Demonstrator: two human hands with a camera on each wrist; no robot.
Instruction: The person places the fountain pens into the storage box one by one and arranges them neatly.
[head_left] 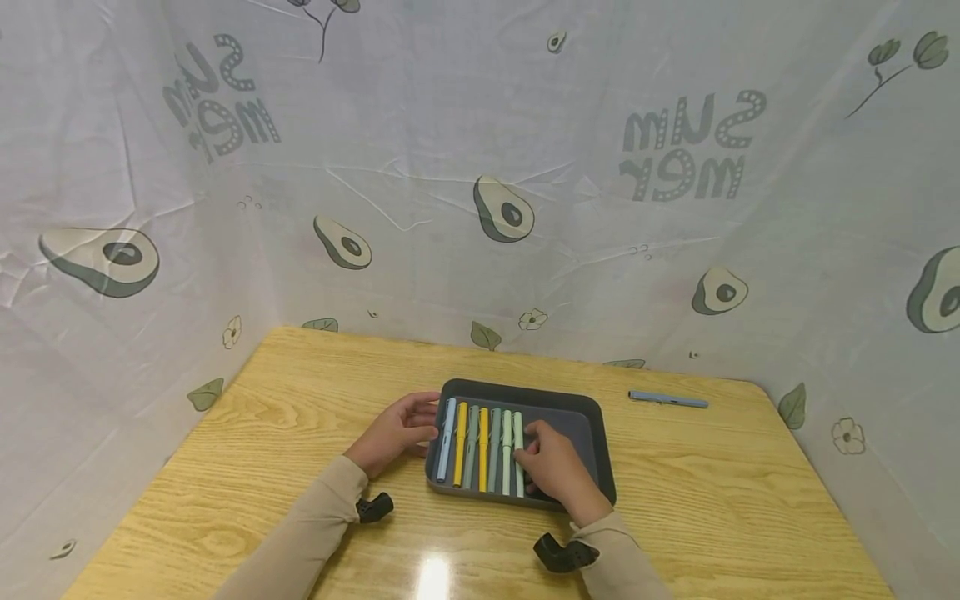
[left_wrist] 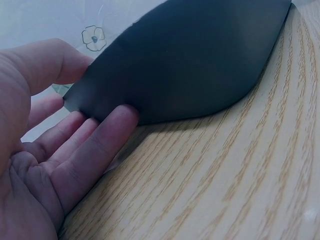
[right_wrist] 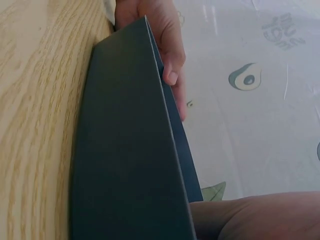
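In the head view a dark grey tray [head_left: 573, 400] holds a row of capped pens lying side by side. From the left come a light blue pen [head_left: 446, 442], then yellow pens [head_left: 460, 446] and grey-green pens [head_left: 471, 446], then a pale green pen [head_left: 507, 450]. My right hand [head_left: 558, 467] reaches inside the tray, its thumb and fingers at the rightmost pale green pen [head_left: 518, 433]; its fingertips are partly hidden. My left hand [head_left: 393, 433] touches the tray's left side. The left wrist view shows its extended fingers [left_wrist: 95, 150] against the outer wall.
Another blue pen [head_left: 667, 399] lies on the wooden table [head_left: 712, 467], right of the tray. A white curtain [head_left: 420, 275] printed with avocados hangs behind the table and along both sides. Black devices [head_left: 562, 554] are worn on both wrists.
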